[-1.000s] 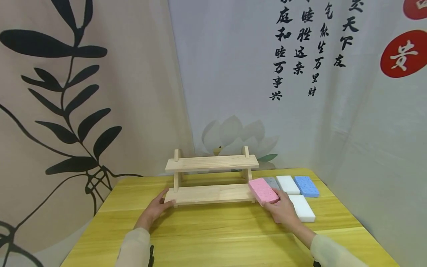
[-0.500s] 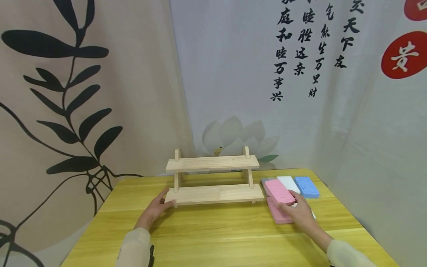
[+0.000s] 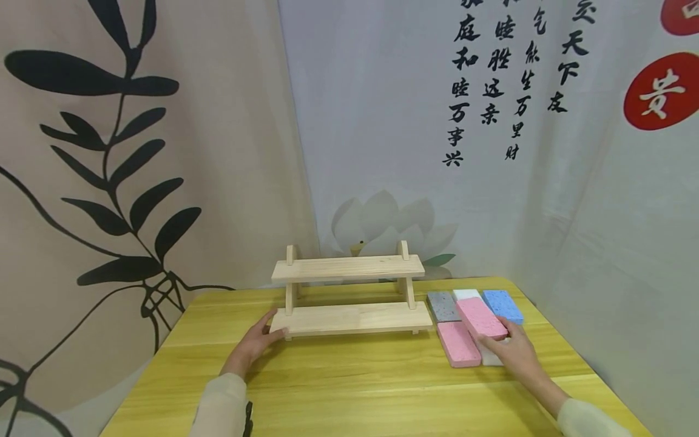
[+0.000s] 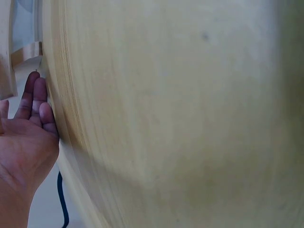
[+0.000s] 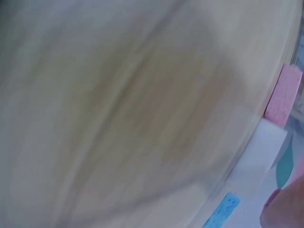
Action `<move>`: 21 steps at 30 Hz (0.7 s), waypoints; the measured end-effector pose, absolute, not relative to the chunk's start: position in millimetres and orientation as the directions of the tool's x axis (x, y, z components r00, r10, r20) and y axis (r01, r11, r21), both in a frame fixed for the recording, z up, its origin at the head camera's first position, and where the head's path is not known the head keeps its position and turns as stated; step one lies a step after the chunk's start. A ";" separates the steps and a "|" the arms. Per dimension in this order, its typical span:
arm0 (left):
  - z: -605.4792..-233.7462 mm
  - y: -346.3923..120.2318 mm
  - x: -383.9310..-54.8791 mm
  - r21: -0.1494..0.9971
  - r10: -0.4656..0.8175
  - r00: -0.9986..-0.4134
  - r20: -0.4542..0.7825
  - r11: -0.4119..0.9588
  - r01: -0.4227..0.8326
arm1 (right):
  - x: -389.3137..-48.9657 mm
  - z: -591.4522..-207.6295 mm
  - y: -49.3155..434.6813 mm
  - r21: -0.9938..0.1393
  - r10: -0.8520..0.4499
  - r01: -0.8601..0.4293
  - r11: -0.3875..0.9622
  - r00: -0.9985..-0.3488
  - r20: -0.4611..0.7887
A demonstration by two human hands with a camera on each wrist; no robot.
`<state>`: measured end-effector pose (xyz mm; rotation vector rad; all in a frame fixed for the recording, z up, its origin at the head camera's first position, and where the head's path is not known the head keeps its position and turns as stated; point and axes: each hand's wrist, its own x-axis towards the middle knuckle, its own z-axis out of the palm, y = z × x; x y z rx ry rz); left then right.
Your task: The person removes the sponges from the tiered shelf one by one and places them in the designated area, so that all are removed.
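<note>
My right hand (image 3: 513, 351) pinches a pink sponge (image 3: 482, 318) between thumb and fingers, holding it tilted over the white sponges. Beneath it, the front white sponge (image 3: 489, 358) is mostly covered. A second pink sponge (image 3: 459, 345) lies flat just left of it. Behind these lie a grey sponge (image 3: 443, 306), another white sponge (image 3: 466, 294) and a blue sponge (image 3: 503, 305). My left hand (image 3: 253, 343) holds the left end of the lower board of a two-tier wooden shelf (image 3: 352, 318), thumb in front. In the left wrist view its fingers (image 4: 40, 92) reach past the shelf's end.
The yellow wooden table (image 3: 349, 388) runs up to a printed cloth (image 3: 235, 152) at the back and right. The shelf's upper board (image 3: 349, 267) sits higher and further back than the lower one. At the right wrist view's edge, sponges stand close together.
The right hand has carried the pink sponge rightward, away from the shelf, across the flat pink sponge to above the white ones. The left hand has stayed on the shelf.
</note>
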<state>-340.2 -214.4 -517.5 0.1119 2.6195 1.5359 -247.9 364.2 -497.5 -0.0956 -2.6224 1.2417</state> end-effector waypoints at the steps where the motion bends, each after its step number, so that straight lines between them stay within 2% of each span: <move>1: -517.9 -214.7 -340.3 0.873 0.117 -0.992 -0.053 0.487 0.011 | -247.4 -498.6 367.8 -0.767 0.161 -0.040 0.640 -0.969 0.185; 12: -515.1 -212.8 -338.7 0.873 0.103 -0.993 -0.052 0.488 0.005 | -242.6 -501.8 397.9 -0.737 0.183 -0.008 0.676 -0.967 0.178; 21: -514.7 -212.5 -337.8 0.875 0.108 -0.993 -0.042 0.483 0.015 | -237.2 -503.0 420.2 -0.772 0.211 0.028 0.635 -0.968 0.139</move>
